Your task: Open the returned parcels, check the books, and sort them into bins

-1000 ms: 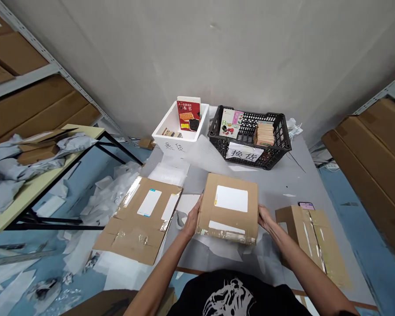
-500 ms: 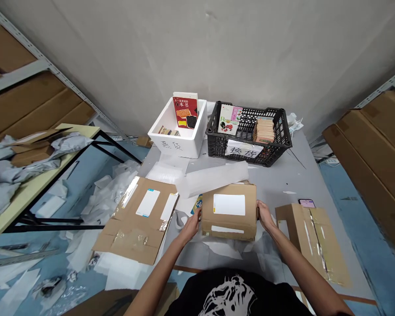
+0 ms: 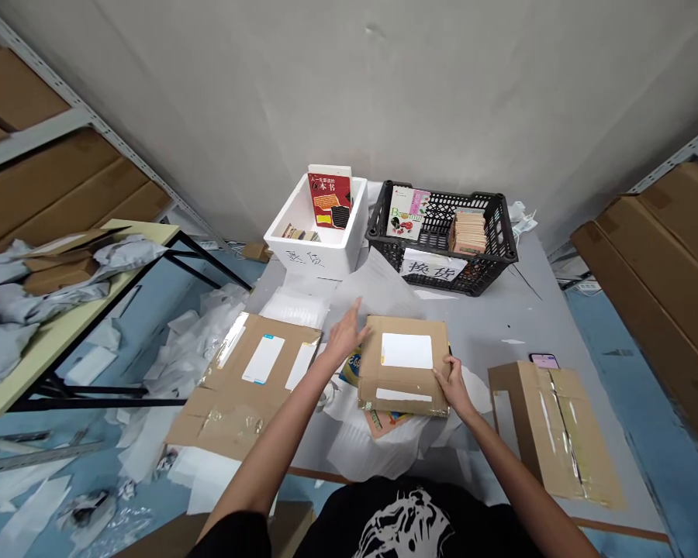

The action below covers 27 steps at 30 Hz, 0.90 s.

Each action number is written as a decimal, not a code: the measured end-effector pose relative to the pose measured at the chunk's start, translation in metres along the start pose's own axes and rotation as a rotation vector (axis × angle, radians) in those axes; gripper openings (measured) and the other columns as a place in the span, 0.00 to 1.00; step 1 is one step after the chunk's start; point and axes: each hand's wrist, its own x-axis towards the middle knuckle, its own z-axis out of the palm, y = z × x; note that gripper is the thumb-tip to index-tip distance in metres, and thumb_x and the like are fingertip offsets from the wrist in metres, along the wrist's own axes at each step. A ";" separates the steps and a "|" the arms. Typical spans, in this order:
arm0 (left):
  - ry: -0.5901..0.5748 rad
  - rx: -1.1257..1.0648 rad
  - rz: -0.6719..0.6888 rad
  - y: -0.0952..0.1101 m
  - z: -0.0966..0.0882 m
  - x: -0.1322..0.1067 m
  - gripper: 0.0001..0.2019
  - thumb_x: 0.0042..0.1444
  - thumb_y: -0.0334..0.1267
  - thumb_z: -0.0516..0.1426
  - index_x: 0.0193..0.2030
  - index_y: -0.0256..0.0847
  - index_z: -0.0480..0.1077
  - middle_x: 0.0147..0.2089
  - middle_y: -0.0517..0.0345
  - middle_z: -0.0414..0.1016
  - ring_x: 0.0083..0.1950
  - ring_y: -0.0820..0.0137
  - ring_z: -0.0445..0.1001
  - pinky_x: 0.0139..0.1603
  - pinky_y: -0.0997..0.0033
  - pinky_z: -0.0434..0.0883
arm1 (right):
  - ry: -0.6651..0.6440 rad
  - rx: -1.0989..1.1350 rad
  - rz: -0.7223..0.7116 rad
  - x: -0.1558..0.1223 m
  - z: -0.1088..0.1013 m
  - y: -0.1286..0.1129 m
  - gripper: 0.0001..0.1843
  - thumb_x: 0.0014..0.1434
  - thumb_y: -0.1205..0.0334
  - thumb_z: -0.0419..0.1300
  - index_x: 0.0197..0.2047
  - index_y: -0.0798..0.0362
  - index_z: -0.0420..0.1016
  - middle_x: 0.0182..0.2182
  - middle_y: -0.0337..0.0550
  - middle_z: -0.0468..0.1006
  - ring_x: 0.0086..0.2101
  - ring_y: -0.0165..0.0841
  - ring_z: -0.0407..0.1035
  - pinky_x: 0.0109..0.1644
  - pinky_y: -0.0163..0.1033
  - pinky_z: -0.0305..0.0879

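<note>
Seen from my remote station through the head camera, a person works with bare hands at a grey surface (image 3: 500,325). The right hand (image 3: 454,387) clenches the lower right edge of a flat brown cardboard parcel (image 3: 404,364), thumb on top, in a firm grip. The left hand (image 3: 344,337) is released, fingers spread, at the parcel's upper left corner; I cannot tell whether it touches the card. The parcel, bearing a white rectangular label, lies on crumpled white foam wrap (image 3: 372,457), with a colourful printed book (image 3: 384,425) showing beneath it.

To the left lies a flattened brown cardboard mailer (image 3: 244,387) with white labels and shiny tape. To the right sits a taped brown cardboard box (image 3: 552,430), a black smartphone (image 3: 544,360) just behind it. Farther back, a white foam box (image 3: 302,260) holds an upright red book (image 3: 329,200), beside a black plastic crate (image 3: 497,240) carrying more books and a white paper sign (image 3: 433,267) with black Chinese characters. Grey plastic mailers (image 3: 12,294) heap on a pale side table (image 3: 139,232) above a blue floor (image 3: 616,387).
</note>
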 end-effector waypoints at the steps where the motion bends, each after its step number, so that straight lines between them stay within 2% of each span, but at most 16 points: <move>1: -0.025 0.056 0.022 0.003 0.000 0.013 0.37 0.59 0.44 0.53 0.70 0.47 0.37 0.65 0.42 0.59 0.54 0.56 0.72 0.50 0.59 0.69 | -0.008 -0.002 -0.002 0.000 -0.001 0.001 0.24 0.47 0.43 0.56 0.41 0.48 0.56 0.45 0.49 0.65 0.50 0.44 0.61 0.55 0.51 0.58; 4: -0.103 0.114 0.049 0.008 0.007 0.045 0.35 0.59 0.44 0.53 0.70 0.51 0.42 0.64 0.43 0.58 0.53 0.54 0.72 0.50 0.59 0.68 | -0.034 -0.010 -0.019 -0.001 -0.004 0.003 0.23 0.48 0.44 0.57 0.41 0.48 0.55 0.44 0.47 0.64 0.49 0.42 0.62 0.55 0.51 0.58; 6: -0.117 0.055 0.042 0.009 0.015 0.061 0.35 0.57 0.45 0.54 0.69 0.52 0.46 0.62 0.45 0.61 0.52 0.55 0.72 0.51 0.59 0.68 | -0.042 -0.014 -0.031 -0.003 -0.006 0.004 0.22 0.49 0.45 0.56 0.41 0.48 0.55 0.43 0.47 0.64 0.49 0.42 0.61 0.55 0.51 0.58; 8: -0.070 -0.037 -0.019 0.011 0.022 0.075 0.34 0.55 0.44 0.57 0.68 0.47 0.51 0.57 0.48 0.68 0.52 0.58 0.72 0.52 0.61 0.67 | -0.050 -0.017 -0.038 -0.005 -0.006 0.005 0.22 0.50 0.45 0.56 0.41 0.48 0.55 0.43 0.47 0.63 0.49 0.43 0.61 0.56 0.51 0.57; 10: 0.001 -0.097 -0.104 0.014 0.025 0.089 0.29 0.56 0.40 0.56 0.65 0.40 0.58 0.50 0.48 0.74 0.50 0.61 0.73 0.53 0.64 0.67 | -0.058 -0.021 -0.038 -0.007 -0.006 0.007 0.21 0.50 0.45 0.56 0.41 0.48 0.54 0.43 0.47 0.63 0.49 0.42 0.61 0.56 0.51 0.56; 13: 0.073 -0.100 -0.166 0.011 0.012 0.108 0.21 0.61 0.34 0.48 0.60 0.33 0.64 0.49 0.46 0.75 0.50 0.63 0.73 0.54 0.66 0.66 | -0.053 -0.026 -0.041 -0.009 -0.007 0.010 0.21 0.51 0.46 0.56 0.41 0.48 0.54 0.43 0.47 0.63 0.49 0.42 0.61 0.56 0.51 0.56; 16: 0.135 -0.076 -0.197 -0.007 -0.015 0.115 0.23 0.63 0.31 0.41 0.63 0.32 0.60 0.54 0.43 0.72 0.55 0.63 0.71 0.58 0.63 0.63 | -0.044 -0.031 -0.047 -0.011 -0.005 0.011 0.21 0.51 0.46 0.56 0.41 0.48 0.55 0.43 0.47 0.64 0.50 0.42 0.61 0.56 0.50 0.57; 19: 0.103 -0.042 -0.219 -0.031 -0.034 0.104 0.22 0.61 0.31 0.46 0.62 0.38 0.63 0.57 0.42 0.70 0.58 0.57 0.69 0.60 0.56 0.61 | -0.036 -0.031 -0.033 -0.010 -0.004 0.009 0.21 0.51 0.45 0.55 0.41 0.48 0.55 0.43 0.47 0.64 0.50 0.43 0.61 0.56 0.51 0.57; 21: 0.043 -0.030 -0.236 -0.042 -0.033 0.086 0.23 0.56 0.33 0.54 0.59 0.42 0.66 0.62 0.40 0.65 0.57 0.52 0.70 0.58 0.52 0.63 | -0.039 -0.026 -0.028 -0.007 -0.004 0.006 0.22 0.51 0.44 0.55 0.41 0.48 0.55 0.43 0.47 0.64 0.49 0.43 0.61 0.55 0.51 0.57; 23: 0.015 -0.016 -0.257 -0.045 -0.021 0.062 0.26 0.53 0.36 0.57 0.61 0.43 0.64 0.68 0.37 0.52 0.58 0.48 0.69 0.57 0.48 0.64 | -0.046 -0.015 -0.020 -0.001 -0.007 0.004 0.23 0.49 0.42 0.56 0.40 0.49 0.55 0.42 0.47 0.65 0.49 0.43 0.62 0.55 0.50 0.58; 25: 0.023 -0.031 -0.265 -0.042 -0.002 0.031 0.27 0.56 0.40 0.54 0.64 0.40 0.60 0.71 0.35 0.43 0.62 0.46 0.64 0.59 0.46 0.61 | -0.044 0.001 0.017 0.005 -0.010 0.002 0.26 0.46 0.40 0.58 0.40 0.48 0.55 0.42 0.47 0.65 0.47 0.43 0.63 0.54 0.50 0.59; 26: 0.019 -0.056 -0.257 -0.037 0.008 0.015 0.27 0.59 0.43 0.51 0.64 0.38 0.58 0.71 0.35 0.44 0.64 0.48 0.62 0.61 0.47 0.59 | -0.038 0.013 0.053 0.008 -0.011 0.001 0.28 0.45 0.40 0.59 0.40 0.48 0.54 0.43 0.47 0.66 0.47 0.43 0.64 0.53 0.50 0.60; 27: -0.004 -0.133 -0.242 -0.033 0.018 -0.002 0.26 0.61 0.45 0.48 0.64 0.36 0.59 0.69 0.36 0.49 0.65 0.50 0.61 0.62 0.49 0.58 | -0.030 0.032 0.097 0.010 -0.013 0.000 0.29 0.44 0.39 0.59 0.40 0.48 0.54 0.44 0.48 0.66 0.46 0.43 0.65 0.52 0.49 0.61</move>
